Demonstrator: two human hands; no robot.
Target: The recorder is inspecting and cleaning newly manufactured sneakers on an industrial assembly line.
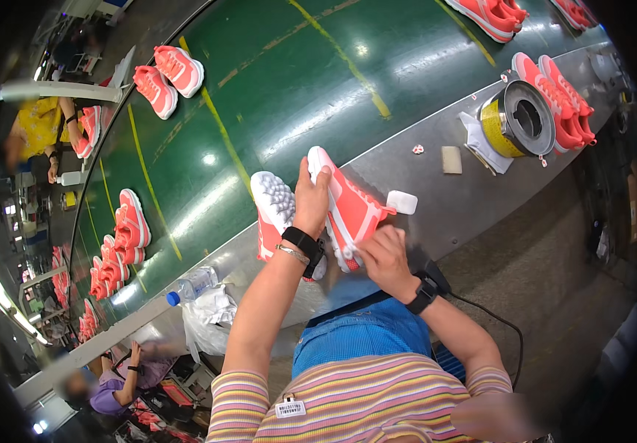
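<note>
My left hand (pixel 311 203) is wrapped round the forefoot of a coral sneaker (pixel 355 210) with a white sole, its thumb pressed on the upper. The sneaker's toe points away from me, its heel toward me. At the heel, my right hand (pixel 388 258) has its fingers bent together in a pinch; whatever is in them is too small to make out. The mate sneaker (pixel 272 196) lies on its side just left of my left hand, its lumpy white outsole showing. A white rounded block (pixel 402 202) rests right beside the sneaker's collar.
Beyond the metal bench edge (pixel 436 210) runs a green conveyor belt (pixel 259 88) carrying several coral sneakers. A yellow-labelled tin (pixel 507 122), a beige block (pixel 451 159) and a sneaker pair (pixel 558 100) stand at right. A water bottle (pixel 193 285) lies left. Co-workers sit across.
</note>
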